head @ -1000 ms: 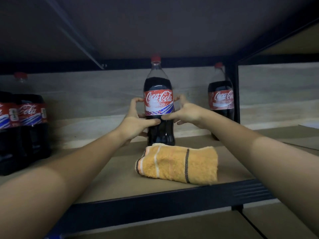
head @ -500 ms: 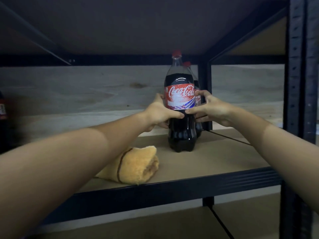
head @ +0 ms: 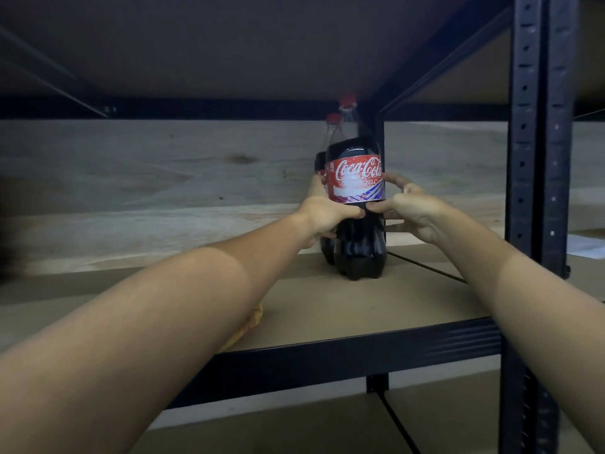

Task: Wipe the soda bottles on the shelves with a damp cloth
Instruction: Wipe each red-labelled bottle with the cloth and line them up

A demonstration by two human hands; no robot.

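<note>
Both hands wrap the front soda bottle (head: 357, 204) upright on the shelf (head: 343, 309): left hand (head: 322, 216) and right hand (head: 411, 209) curled round its waist, thumbs nearly touching.

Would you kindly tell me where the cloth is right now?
In the head view the cloth lies near the shelf's front edge, left of the bottles, mostly hidden under the left forearm; neither hand touches it.
</note>
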